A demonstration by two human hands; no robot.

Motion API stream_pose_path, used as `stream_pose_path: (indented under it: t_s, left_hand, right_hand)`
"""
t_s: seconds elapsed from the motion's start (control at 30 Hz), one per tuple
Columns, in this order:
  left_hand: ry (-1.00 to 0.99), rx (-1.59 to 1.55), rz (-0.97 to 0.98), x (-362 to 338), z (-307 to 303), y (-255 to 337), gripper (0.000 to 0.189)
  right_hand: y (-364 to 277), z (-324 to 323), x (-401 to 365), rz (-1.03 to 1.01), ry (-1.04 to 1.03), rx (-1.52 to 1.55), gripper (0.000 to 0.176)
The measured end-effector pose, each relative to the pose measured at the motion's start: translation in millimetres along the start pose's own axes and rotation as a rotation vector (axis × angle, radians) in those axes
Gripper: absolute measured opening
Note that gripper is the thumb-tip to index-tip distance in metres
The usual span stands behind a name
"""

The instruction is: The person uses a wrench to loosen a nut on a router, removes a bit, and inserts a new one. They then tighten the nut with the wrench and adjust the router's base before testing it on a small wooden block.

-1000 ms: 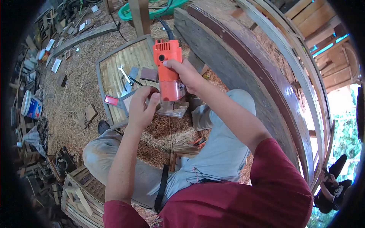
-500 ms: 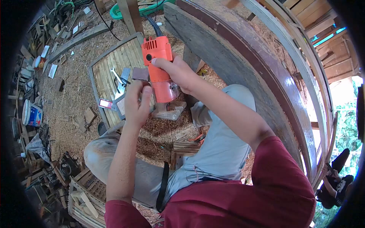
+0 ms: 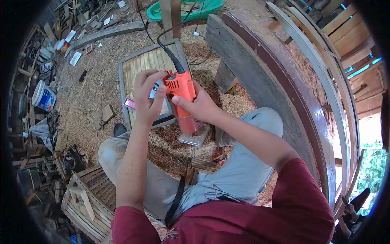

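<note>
An orange power tool with a clear plastic base hangs over the shavings, its black cable leaving the top end. Wrapped round the tool's body from the right is my right hand, thumb across its front. My left hand is at the tool's upper left, fingers bent near the vented end; whether they pinch a small part there is hidden. Behind and below the hands lies a slatted wooden panel with a metal wrench, partly covered, and a pink-and-white box.
Long boards curve along the right. A green basin sits behind a wooden post. At left are a white bucket and scrap wood. A slatted wooden piece lies lower left. Part of another person shows lower right.
The view has shifted, so the scene sits lower and further right. My left hand has moved up from beside the tool's middle to its vented top end. My right hand still holds the tool.
</note>
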State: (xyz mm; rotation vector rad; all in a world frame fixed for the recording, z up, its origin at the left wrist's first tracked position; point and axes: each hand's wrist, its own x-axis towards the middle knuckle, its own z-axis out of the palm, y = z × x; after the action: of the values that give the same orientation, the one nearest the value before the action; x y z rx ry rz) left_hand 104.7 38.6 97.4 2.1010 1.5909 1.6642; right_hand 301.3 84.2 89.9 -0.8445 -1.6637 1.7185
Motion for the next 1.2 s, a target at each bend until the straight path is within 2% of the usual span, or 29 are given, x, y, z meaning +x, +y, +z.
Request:
stream_pose_path:
  t_s: [0.17, 0.27, 0.37, 0.47, 0.63, 0.73, 0.83, 0.93, 1.03, 1.2]
  left_hand:
    - [0.009, 0.096, 0.010, -0.3, -0.2, 11.8, 0.030]
    - [0.025, 0.108, 0.018, -4.5, 4.2, 12.5, 0.029]
    - [0.049, 0.136, 0.016, -8.9, 9.2, 15.2, 0.028]
    - [0.056, 0.141, 0.016, -8.3, 8.0, 14.8, 0.024]
    - [0.089, 0.064, -0.023, -9.3, 5.3, 15.1, 0.019]
    - [0.064, 0.032, -0.024, -8.5, -2.0, 10.3, 0.024]
    - [0.233, -0.209, -0.137, -8.4, 6.3, 18.6, 0.039]
    - [-0.097, -0.092, -0.097, -3.4, -13.0, 5.2, 0.054]
    - [-0.151, -0.097, -0.192, -9.4, -5.9, 1.6, 0.060]
    - [-0.109, -0.220, -0.287, -6.5, -4.4, 19.9, 0.055]
  right_hand:
    - [0.4, -1.0, -1.3, 0.045, -0.008, 0.018, 0.079]
    - [-6.5, -5.1, -6.1, 0.047, -0.050, -0.134, 0.085]
    - [0.1, -6.7, -7.0, 0.040, -0.046, -0.123, 0.086]
    - [3.0, -8.2, -7.0, 0.004, -0.060, -0.081, 0.080]
    - [-1.6, -2.0, -9.2, 0.042, -0.040, -0.163, 0.081]
    - [-7.1, 1.6, -10.1, 0.018, -0.025, -0.148, 0.083]
    - [-5.2, 0.5, -9.1, -0.045, -0.020, -0.126, 0.084]
    - [0.5, 1.3, -10.2, -0.044, -0.024, -0.072, 0.086]
    - [5.4, 3.8, -9.8, -0.056, -0.086, 0.024, 0.087]
    - [7.0, 8.1, -14.1, -0.121, -0.186, 0.190, 0.089]
